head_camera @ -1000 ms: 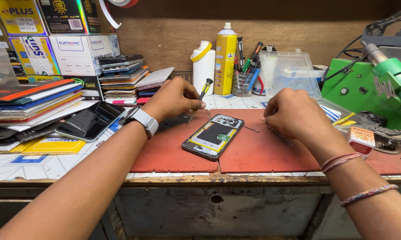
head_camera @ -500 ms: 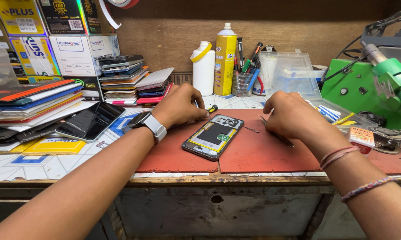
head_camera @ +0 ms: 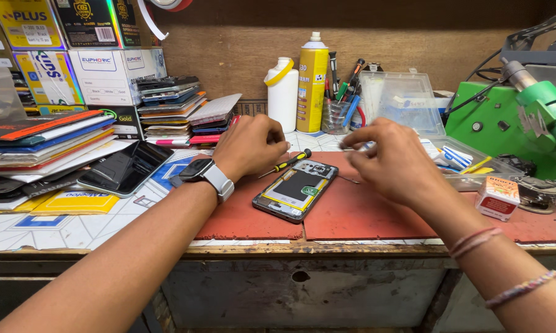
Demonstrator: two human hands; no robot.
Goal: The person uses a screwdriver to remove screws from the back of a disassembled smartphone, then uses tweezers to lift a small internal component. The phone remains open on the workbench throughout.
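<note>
Left hand (head_camera: 251,147) loosely curled, palm down; right hand (head_camera: 386,161) raised, fingertips pinched.

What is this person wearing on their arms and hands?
Both arms are bare, with no sleeves and no gloves. The left hand has a smartwatch at the wrist: a dark rectangular face on a pale grey band. The right hand has thin thread bands at the wrist, reddish-pink, and further up the forearm a beaded bracelet in mixed colours. No rings show.

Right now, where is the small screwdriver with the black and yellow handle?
In the head view, the small screwdriver with the black and yellow handle lies on the red mat, just right of the left hand and beside the top of the opened phone.
</note>
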